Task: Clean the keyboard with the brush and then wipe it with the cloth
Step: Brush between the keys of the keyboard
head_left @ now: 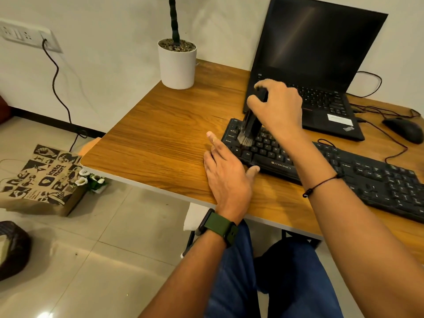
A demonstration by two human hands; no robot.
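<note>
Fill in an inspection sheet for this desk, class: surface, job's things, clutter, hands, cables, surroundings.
Surface: wooden desk, bare at left.
Job's things: brush bristles on keyboard left keys; cloth: nothing seen.
Clutter: laptop open, screen dark; mouse; potted plant.
Hands: right hand grips brush; left hand flat at keyboard's left end.
Cables: cords behind the mouse; wall cable from socket.
Surroundings: paper bag on tiled floor.

Home desk: laptop (pixel 316 72), potted plant (pixel 177 63)
</note>
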